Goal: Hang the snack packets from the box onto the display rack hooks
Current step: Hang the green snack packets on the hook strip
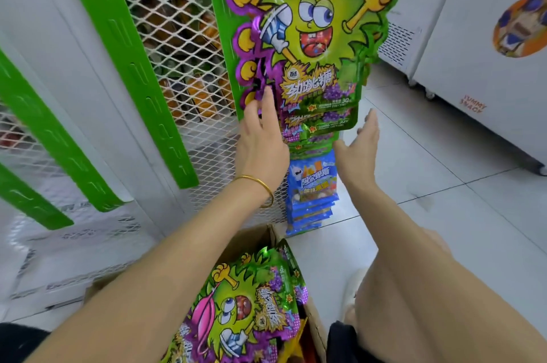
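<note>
hooks hidden behind hanging packets (310, 37), box (251, 239) cut off by bottom edge

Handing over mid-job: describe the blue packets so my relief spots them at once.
Start at the white mesh display rack with green uprights. Follow its hanging column of green cartoon packets downward; directly beneath hang the blue packets, close to the floor. They alone are blue and rectangular.

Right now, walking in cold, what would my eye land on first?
The bright green-and-purple cartoon packets hanging stacked at top centre grab you first. The left hand touches the stack's left edge with straight fingers; the right hand is open by its lower right. Below, a cardboard box holds more of them, and blue packets hang under the green ones.
</note>
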Demonstrator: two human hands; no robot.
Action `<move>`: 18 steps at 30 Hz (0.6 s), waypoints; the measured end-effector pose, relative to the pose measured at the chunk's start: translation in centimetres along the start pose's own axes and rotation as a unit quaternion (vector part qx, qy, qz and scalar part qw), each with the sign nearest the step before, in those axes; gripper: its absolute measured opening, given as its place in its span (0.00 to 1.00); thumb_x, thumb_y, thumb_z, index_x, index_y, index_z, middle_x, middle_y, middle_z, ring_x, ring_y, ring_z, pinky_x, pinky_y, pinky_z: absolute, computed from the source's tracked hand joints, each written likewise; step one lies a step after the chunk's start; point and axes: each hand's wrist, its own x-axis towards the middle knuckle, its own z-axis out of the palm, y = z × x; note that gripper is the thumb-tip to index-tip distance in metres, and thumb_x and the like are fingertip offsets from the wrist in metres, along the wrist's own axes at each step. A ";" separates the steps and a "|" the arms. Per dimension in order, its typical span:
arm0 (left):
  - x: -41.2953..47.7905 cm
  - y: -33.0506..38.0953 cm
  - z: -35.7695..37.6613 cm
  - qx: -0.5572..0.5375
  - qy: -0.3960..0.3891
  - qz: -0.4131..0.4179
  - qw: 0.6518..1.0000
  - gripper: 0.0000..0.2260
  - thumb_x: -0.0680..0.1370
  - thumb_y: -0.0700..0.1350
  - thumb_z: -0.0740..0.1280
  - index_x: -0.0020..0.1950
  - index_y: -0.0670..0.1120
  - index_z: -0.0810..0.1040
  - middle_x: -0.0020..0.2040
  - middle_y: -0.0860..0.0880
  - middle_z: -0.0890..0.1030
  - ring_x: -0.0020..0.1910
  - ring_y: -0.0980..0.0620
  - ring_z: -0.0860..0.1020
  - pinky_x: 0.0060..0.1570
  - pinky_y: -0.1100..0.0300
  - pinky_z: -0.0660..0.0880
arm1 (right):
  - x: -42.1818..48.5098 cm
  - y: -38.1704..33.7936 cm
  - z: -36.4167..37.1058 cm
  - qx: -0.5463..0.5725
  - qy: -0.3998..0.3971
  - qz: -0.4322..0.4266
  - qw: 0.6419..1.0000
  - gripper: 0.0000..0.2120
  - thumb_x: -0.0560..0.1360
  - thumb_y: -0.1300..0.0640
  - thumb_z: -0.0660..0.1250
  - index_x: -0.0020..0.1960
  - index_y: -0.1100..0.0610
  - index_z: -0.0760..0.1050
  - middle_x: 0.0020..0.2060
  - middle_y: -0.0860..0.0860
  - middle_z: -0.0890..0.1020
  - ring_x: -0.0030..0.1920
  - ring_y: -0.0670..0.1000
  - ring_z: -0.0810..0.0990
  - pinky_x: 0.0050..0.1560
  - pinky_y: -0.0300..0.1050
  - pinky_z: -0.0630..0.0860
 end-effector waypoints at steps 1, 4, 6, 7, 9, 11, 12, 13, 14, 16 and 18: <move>0.1 0.1 0.2 0.003 -0.002 0.000 1.000 0.35 0.75 0.35 0.62 0.76 0.43 0.46 0.69 0.41 0.60 0.64 0.43 0.66 0.60 0.53 0.69 | 0.0 0.0 0.1 0.007 -0.015 0.002 1.000 0.37 0.73 0.65 0.63 0.76 0.57 0.47 0.74 0.53 0.57 0.73 0.53 0.59 0.72 0.55 0.60; 0.4 0.1 0.6 0.002 -0.001 0.007 1.000 0.34 0.75 0.33 0.60 0.76 0.43 0.47 0.68 0.41 0.60 0.64 0.43 0.66 0.58 0.52 0.70 | -0.2 0.1 0.5 0.003 -0.020 -0.024 0.999 0.33 0.69 0.66 0.63 0.72 0.58 0.58 0.68 0.54 0.68 0.68 0.54 0.65 0.68 0.56 0.65; 0.4 0.0 0.8 0.000 0.001 0.010 1.000 0.34 0.75 0.32 0.59 0.76 0.43 0.47 0.68 0.42 0.60 0.63 0.44 0.66 0.56 0.54 0.70 | -0.5 0.0 0.8 -0.004 -0.017 -0.035 0.999 0.30 0.67 0.66 0.62 0.68 0.57 0.63 0.62 0.53 0.72 0.63 0.54 0.68 0.63 0.56 0.69; 0.4 -0.1 0.9 -0.002 0.003 0.012 1.000 0.34 0.75 0.31 0.59 0.76 0.43 0.46 0.68 0.42 0.60 0.63 0.44 0.65 0.56 0.55 0.69 | -0.7 -0.1 0.8 -0.004 -0.017 -0.039 0.999 0.29 0.67 0.67 0.62 0.67 0.56 0.63 0.60 0.53 0.73 0.61 0.53 0.69 0.62 0.55 0.69; 0.3 -0.2 1.0 -0.009 0.007 0.018 1.000 0.34 0.75 0.30 0.59 0.76 0.43 0.47 0.68 0.42 0.60 0.63 0.44 0.66 0.55 0.55 0.70 | -1.0 -0.3 0.7 -0.002 -0.020 -0.040 0.999 0.28 0.68 0.68 0.62 0.66 0.55 0.64 0.60 0.53 0.73 0.61 0.53 0.69 0.62 0.53 0.69; 0.0 -0.5 0.9 -0.030 0.012 0.018 0.999 0.34 0.74 0.30 0.59 0.76 0.43 0.49 0.68 0.42 0.60 0.63 0.44 0.66 0.56 0.55 0.70 | -1.2 -0.3 0.5 -0.013 -0.026 -0.024 0.999 0.30 0.70 0.67 0.63 0.70 0.57 0.60 0.66 0.54 0.69 0.66 0.54 0.66 0.67 0.51 0.65; -0.3 -0.8 0.7 -0.043 0.017 0.016 0.999 0.33 0.74 0.30 0.59 0.76 0.44 0.50 0.68 0.42 0.61 0.64 0.45 0.66 0.57 0.55 0.70 | -1.3 -0.3 0.4 -0.016 -0.027 -0.013 0.999 0.31 0.72 0.66 0.64 0.72 0.58 0.57 0.68 0.54 0.66 0.68 0.54 0.64 0.68 0.51 0.64; -0.7 -1.2 0.6 -0.055 0.023 0.014 0.998 0.33 0.74 0.30 0.59 0.76 0.44 0.51 0.68 0.43 0.61 0.63 0.45 0.67 0.57 0.56 0.69 | -1.5 -0.2 0.3 -0.014 -0.024 -0.004 1.000 0.32 0.73 0.64 0.64 0.73 0.59 0.55 0.69 0.54 0.64 0.69 0.55 0.63 0.69 0.52 0.64; -1.3 -1.8 0.3 -0.063 0.029 0.015 0.997 0.32 0.74 0.30 0.59 0.76 0.44 0.53 0.67 0.43 0.62 0.62 0.47 0.68 0.57 0.58 0.69 | -1.9 -0.1 0.1 -0.008 -0.020 -0.003 1.000 0.31 0.73 0.64 0.64 0.73 0.60 0.56 0.68 0.54 0.65 0.69 0.56 0.64 0.67 0.51 0.65; -3.1 -3.8 -0.3 -0.070 0.023 0.018 0.997 0.31 0.73 0.29 0.59 0.74 0.44 0.57 0.66 0.43 0.64 0.58 0.49 0.71 0.55 0.61 0.69 | -3.6 0.1 0.2 -0.011 -0.045 -0.027 0.999 0.28 0.72 0.66 0.63 0.71 0.60 0.60 0.63 0.52 0.67 0.66 0.56 0.68 0.64 0.52 0.68; -5.2 -6.4 -0.7 -0.076 -0.015 0.007 0.997 0.30 0.73 0.29 0.59 0.74 0.43 0.59 0.66 0.42 0.64 0.57 0.50 0.72 0.58 0.62 0.69 | -5.8 0.3 0.8 -0.052 -0.147 -0.069 0.985 0.28 0.72 0.67 0.62 0.71 0.59 0.61 0.65 0.55 0.68 0.64 0.54 0.70 0.63 0.52 0.69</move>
